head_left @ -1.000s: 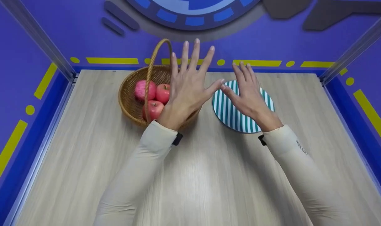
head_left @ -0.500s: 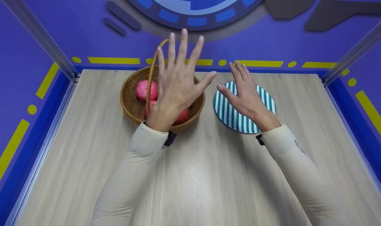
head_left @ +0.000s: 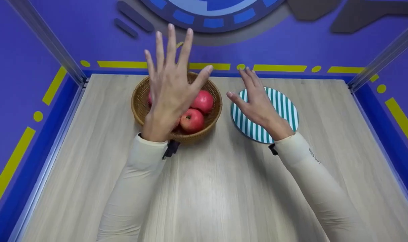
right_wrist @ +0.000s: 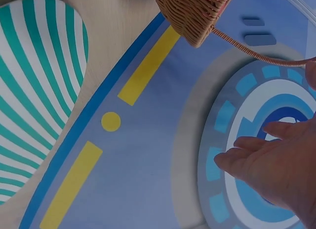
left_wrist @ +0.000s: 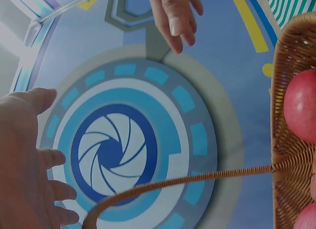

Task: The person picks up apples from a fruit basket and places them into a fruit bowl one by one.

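Observation:
My left hand point(head_left: 172, 87) hovers over a brown wicker basket point(head_left: 218, 111), palm down with the fingers spread straight. Red apples lie in the basket: one apple point(head_left: 192, 121) at the front and another apple point(head_left: 204, 101) behind it show, while my hand hides others. Most of the basket's arched handle point(left_wrist: 212, 176) is behind that hand in the head view; in the left wrist view it curves toward my fingers. My right hand point(head_left: 257, 104) is above a round green-and-white striped disc point(head_left: 286, 107), fingers extended and thumb apart. Neither hand holds anything.
Both objects stand toward the back of a light wood table point(head_left: 207, 188). Behind it rises a blue-purple printed wall point(head_left: 271, 47) with yellow dashes, and similar panels close off the left and right sides. A metal post point(head_left: 51, 43) marks the back left corner.
My left hand has moved left and slightly up across the basket, uncovering apples on its right and covering those on its left. The right hand has shifted a little left over the disc.

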The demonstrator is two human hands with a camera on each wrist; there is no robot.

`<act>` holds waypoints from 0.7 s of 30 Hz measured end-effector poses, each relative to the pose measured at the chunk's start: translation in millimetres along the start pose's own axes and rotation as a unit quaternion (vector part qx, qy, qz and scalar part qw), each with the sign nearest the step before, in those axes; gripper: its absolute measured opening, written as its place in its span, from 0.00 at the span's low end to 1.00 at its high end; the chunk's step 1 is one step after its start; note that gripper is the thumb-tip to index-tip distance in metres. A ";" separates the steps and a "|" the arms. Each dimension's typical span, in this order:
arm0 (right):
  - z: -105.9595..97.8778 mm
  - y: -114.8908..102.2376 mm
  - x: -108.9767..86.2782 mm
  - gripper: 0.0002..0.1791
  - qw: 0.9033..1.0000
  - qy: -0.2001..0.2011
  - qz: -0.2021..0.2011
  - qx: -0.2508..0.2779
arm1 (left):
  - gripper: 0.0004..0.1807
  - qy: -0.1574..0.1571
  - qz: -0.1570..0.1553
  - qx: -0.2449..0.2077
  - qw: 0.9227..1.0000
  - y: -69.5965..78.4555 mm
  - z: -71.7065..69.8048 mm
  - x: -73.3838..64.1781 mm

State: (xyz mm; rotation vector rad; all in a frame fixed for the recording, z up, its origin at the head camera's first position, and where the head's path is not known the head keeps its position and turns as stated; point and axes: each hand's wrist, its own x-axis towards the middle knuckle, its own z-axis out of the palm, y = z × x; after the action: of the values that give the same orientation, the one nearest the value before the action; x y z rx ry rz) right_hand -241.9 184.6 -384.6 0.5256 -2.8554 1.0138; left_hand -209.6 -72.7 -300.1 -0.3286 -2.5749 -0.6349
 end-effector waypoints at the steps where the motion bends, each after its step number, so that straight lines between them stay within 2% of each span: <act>1: 1.1 -0.5 0.6 0.50 1.000 -0.001 -0.001 0.001 | 0.49 0.003 -0.004 -0.005 1.000 -2.4 -1.3 -0.5; 13: 13.8 -3.9 2.8 0.49 1.000 -0.010 0.010 0.011 | 0.45 0.036 -0.056 -0.053 0.996 -28.3 -17.3 -7.9; 21: 23.1 -3.0 3.5 0.47 0.999 -0.015 0.016 0.031 | 0.44 0.064 -0.081 -0.093 0.990 -49.3 -20.8 -16.7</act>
State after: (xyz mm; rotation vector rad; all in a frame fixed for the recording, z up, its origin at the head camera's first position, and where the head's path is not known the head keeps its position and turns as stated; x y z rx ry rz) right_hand -243.0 167.1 -400.2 0.5058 -2.8750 1.1107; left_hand -203.6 -127.4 -310.5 -0.1332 -2.4421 -0.9280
